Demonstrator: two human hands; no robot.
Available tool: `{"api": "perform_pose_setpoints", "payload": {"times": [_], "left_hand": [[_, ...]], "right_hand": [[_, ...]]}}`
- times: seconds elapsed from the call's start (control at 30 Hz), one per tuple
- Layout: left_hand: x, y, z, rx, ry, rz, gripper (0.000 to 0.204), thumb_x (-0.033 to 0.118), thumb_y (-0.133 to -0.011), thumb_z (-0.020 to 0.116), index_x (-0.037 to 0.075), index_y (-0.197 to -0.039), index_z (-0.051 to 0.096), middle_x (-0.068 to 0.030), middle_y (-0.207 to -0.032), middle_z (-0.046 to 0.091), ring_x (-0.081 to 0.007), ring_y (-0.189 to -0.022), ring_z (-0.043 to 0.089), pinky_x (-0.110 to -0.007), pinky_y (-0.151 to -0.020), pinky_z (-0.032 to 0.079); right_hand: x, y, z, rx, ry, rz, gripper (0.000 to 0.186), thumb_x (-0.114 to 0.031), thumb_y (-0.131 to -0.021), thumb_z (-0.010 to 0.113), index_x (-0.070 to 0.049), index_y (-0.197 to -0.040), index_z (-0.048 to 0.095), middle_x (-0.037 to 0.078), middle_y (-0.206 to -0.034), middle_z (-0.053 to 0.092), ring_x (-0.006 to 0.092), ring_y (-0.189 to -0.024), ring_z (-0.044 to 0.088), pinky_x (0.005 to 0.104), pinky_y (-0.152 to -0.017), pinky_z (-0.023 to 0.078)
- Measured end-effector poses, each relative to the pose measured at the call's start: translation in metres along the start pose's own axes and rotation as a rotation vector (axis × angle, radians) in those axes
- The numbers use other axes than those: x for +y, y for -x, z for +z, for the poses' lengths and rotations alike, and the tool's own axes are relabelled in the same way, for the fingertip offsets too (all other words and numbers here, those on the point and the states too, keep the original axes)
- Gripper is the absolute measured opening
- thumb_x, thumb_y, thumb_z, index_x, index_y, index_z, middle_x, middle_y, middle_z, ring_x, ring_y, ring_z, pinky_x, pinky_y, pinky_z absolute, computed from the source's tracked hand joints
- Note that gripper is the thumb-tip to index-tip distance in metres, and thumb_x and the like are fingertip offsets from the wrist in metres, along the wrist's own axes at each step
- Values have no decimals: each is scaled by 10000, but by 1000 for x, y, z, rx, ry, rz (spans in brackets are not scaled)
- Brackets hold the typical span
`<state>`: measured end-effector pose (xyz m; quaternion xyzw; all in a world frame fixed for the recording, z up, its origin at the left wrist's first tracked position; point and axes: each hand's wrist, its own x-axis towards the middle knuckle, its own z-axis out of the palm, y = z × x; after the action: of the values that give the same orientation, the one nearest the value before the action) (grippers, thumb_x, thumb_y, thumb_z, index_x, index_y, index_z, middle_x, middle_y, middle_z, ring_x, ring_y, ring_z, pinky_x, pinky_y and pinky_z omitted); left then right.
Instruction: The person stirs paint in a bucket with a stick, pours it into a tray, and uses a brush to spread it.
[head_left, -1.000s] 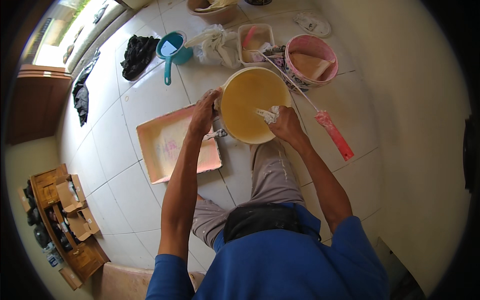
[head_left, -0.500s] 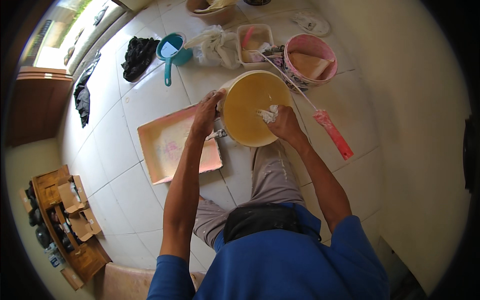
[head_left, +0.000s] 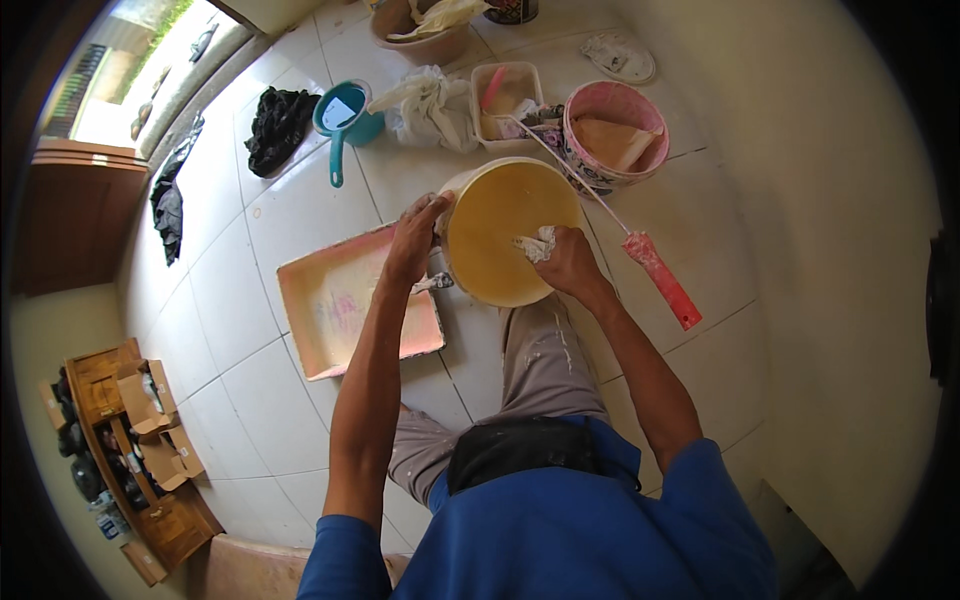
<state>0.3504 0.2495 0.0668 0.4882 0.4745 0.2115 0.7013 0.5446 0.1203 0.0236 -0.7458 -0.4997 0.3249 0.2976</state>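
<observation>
A round bucket [head_left: 500, 205] with a yellowish inside is tilted toward me above my knee. My left hand [head_left: 415, 232] is closed on its left side near the rim. Inside the opening, at the right, my right hand [head_left: 570, 262] grips a crumpled whitish rag [head_left: 537, 244] close to the inner wall. Only part of the rag shows beyond the fingers. Below and left of the bucket lies a paint tray [head_left: 340, 300] with pinkish, cream-stained walls, partly covered by my left forearm. A paint-smeared tool [head_left: 432, 283] pokes out between tray and bucket.
A paint roller with a red handle [head_left: 664, 282] leans across a pink pail [head_left: 617, 130] on the right. Beyond stand a rectangular tub [head_left: 505, 85], a white plastic bag [head_left: 430, 110], a teal dipper [head_left: 348, 112] and a black bag [head_left: 281, 128]. A wall [head_left: 800, 250] rises at right.
The view has tilted slightly, so the scene sits lower in the picture. Both hands keep their hold on the bucket and the rag, with little visible movement.
</observation>
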Motion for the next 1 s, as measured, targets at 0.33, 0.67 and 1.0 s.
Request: {"api": "perform_pose_setpoints", "payload": {"times": [0.33,0.67,1.0], "left_hand": [[-2,-11,3,-8,116,-5,290,334,-882,542,61,-976,570,-19,-856,598,-91,-736,567,-246,-651,467],[-17,-19,3,9,88,-12,269,329,-885,537,68,-941,568,-11,-814,583,-84,-707,555,-249,-636,459],[-20,-26,7,-18,138,-33,253,321,-892,522,78,-952,564,-9,-869,582,-94,-764,561,-253,-685,465]], "right_hand": [[2,9,-19,51,199,173,269,-176,-659,668,46,-802,612,253,-759,621,382,-728,627,423,-680,514],[-19,1,-19,128,136,250,284,-200,-676,666,47,-807,617,245,-779,628,389,-770,629,424,-705,515],[-10,8,11,1,133,-64,207,-143,-670,627,15,-804,630,229,-756,620,374,-726,623,421,-684,508]]}}
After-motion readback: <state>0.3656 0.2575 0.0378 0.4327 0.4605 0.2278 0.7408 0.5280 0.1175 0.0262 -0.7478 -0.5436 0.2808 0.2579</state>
